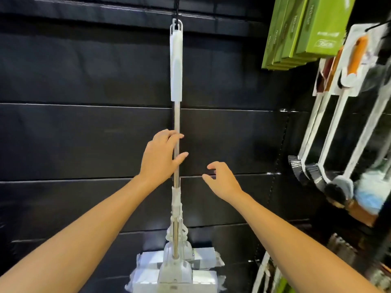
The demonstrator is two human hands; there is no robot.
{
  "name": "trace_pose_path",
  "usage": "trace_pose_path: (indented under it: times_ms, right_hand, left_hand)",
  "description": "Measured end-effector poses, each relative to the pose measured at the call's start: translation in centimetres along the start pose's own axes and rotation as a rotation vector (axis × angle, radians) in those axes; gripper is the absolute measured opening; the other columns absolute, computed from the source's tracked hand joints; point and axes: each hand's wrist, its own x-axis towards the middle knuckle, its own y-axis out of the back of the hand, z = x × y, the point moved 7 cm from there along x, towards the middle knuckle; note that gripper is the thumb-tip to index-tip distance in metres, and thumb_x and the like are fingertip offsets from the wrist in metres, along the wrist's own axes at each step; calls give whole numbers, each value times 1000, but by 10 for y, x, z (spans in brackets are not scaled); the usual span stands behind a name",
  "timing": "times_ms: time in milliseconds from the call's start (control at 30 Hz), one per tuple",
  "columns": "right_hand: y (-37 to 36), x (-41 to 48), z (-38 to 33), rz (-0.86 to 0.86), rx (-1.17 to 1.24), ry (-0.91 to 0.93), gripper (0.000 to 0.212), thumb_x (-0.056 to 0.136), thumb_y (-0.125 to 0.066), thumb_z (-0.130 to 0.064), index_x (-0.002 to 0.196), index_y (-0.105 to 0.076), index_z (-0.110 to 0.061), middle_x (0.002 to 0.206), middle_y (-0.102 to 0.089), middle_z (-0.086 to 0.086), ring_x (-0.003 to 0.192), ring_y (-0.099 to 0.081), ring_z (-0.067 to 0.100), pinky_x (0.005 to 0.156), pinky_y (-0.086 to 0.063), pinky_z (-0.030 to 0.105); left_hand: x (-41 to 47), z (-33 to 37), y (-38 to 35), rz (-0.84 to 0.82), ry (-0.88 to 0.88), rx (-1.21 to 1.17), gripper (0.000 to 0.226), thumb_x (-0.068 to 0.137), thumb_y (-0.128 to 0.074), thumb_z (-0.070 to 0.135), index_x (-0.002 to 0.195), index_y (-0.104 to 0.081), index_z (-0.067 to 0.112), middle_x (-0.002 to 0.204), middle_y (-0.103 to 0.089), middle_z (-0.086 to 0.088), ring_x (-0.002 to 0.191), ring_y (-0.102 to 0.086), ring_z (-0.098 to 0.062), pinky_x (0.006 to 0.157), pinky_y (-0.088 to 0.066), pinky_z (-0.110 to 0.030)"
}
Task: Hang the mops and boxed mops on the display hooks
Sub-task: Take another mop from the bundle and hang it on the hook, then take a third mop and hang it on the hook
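A white mop with a steel pole hangs upright from a black display hook by the loop at its handle top. Its wrapped white sponge head is low in the middle. My left hand rests against the steel pole at mid-height, fingers spread and loosely curved around it, thumb apart from the pole. My right hand hovers just right of the pole, fingers apart, holding nothing. Green boxed mops hang at the upper right.
A black slatted panel wall fills the background. At the right hang several white-handled brushes with black bristles and packaged cleaning tools. More goods sit low at the right edge.
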Motion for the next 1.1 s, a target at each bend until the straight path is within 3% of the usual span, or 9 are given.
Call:
trace_pose_path:
  times_ms: [133,333,467,633,733,867,1000,1100]
  right_hand:
    - [-3,-67,65,-57,-33,-114,42,97,-68,-34,136,-55,-25,145,-50,-3,126,-58,18,105,-51,36]
    - [2,-198,163,-179,-107,-211,46,100,-65,-31,141,-51,-16,143,-47,2,127,-53,21,104,-43,30]
    - [25,-289,227,-231,-96,-330,29,98,-66,-30,123,-57,-17,125,-51,5,113,-54,23,97,-45,38]
    - [79,-409,289,-234,-121,-513,37,100,-63,-27,134,-56,-12,138,-50,11,127,-53,28,106,-44,37]
    - [116,-485,327,-201,-125,-635,32,100,-62,-24,129,-59,-11,135,-51,11,125,-54,28,103,-42,34]
    - [171,-583,364,-105,-137,-779,29,98,-65,-27,123,-63,-13,129,-57,11,116,-59,29,99,-49,41]
    - [218,-679,396,-15,-138,-914,31,96,-67,-27,124,-63,-15,130,-56,12,122,-57,30,105,-45,36]
    - [242,-743,414,40,-130,-1013,32,96,-67,-26,126,-64,-14,132,-56,14,122,-57,30,104,-42,33]
  left_hand:
    - [-87,36,-52,-183,-63,-37,63,92,-70,49,147,-54,23,155,-51,-2,148,-42,-25,113,-43,-48]
    - [-203,115,-122,-424,-173,-129,56,95,-68,48,144,-57,23,153,-53,-3,146,-46,-28,115,-46,-51]
    - [-262,188,-152,-526,-286,-225,52,89,-71,46,135,-64,22,144,-60,-4,138,-53,-29,106,-52,-49]
    - [-327,305,-173,-657,-410,-325,50,96,-64,49,141,-57,27,150,-53,1,145,-44,-24,114,-45,-47]
    - [-368,382,-180,-739,-495,-404,49,98,-61,50,141,-56,27,149,-52,2,143,-45,-22,111,-46,-47]
    - [-425,484,-183,-828,-606,-490,50,98,-63,48,142,-57,24,151,-52,-1,144,-45,-25,113,-45,-50]
    - [-481,572,-184,-920,-698,-566,50,97,-66,45,141,-58,24,151,-53,-4,143,-46,-29,109,-48,-52]
    - [-522,623,-184,-1005,-766,-635,49,98,-63,45,142,-56,25,152,-51,-3,144,-44,-28,114,-41,-48]
